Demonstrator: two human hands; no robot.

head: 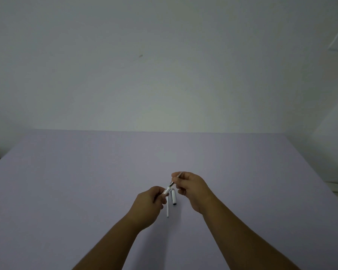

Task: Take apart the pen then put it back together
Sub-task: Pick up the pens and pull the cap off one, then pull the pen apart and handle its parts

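Head view: both hands [150,199] hold pen parts [167,190] mid-table [66,182], edges well apart.

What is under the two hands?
On the purple table below the hands lie a white cap and a thin white tube, its top hidden by the left hand.

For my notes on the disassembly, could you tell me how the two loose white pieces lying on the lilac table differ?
The thin white tube is slimmer and longer; the white pen cap is stubbier. The cap's near end is dark; the tube is plain white. The left hand partly covers the tube; the cap lies fully exposed. Both rest roughly parallel.
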